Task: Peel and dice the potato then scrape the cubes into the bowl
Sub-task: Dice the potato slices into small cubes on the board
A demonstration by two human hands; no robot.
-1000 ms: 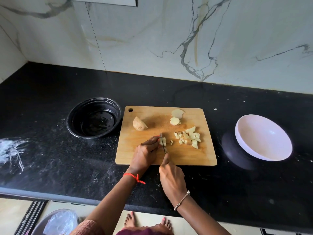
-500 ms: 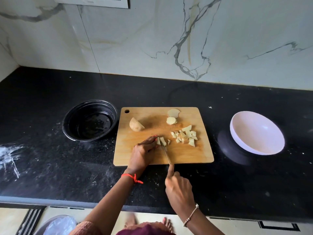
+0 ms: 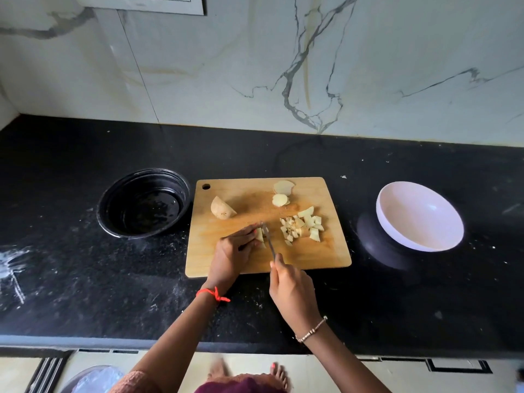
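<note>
A: Hands, how are they held?
B: A potato piece (image 3: pixel 260 236) is pinned under the curled left hand (image 3: pixel 232 256), near the front edge of the board (image 3: pixel 326 259). The knife (image 3: pixel 269 239) is gripped by the right hand (image 3: pixel 292 290), forefinger laid along the spine; the blade is set against the piece.
A: Rest of the potato?
B: The cubes (image 3: pixel 302 226) are heaped just right of the blade. A half (image 3: pixel 222 208) and two slices (image 3: pixel 280 192) are left farther back. The white bowl (image 3: pixel 419 217) is set right of the board, well apart; the black bowl (image 3: pixel 144 202), just left.

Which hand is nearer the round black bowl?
Left. The left hand holds a potato piece on the wooden board, right of the round black bowl; the right hand, gripping the knife, is farther right.
</note>
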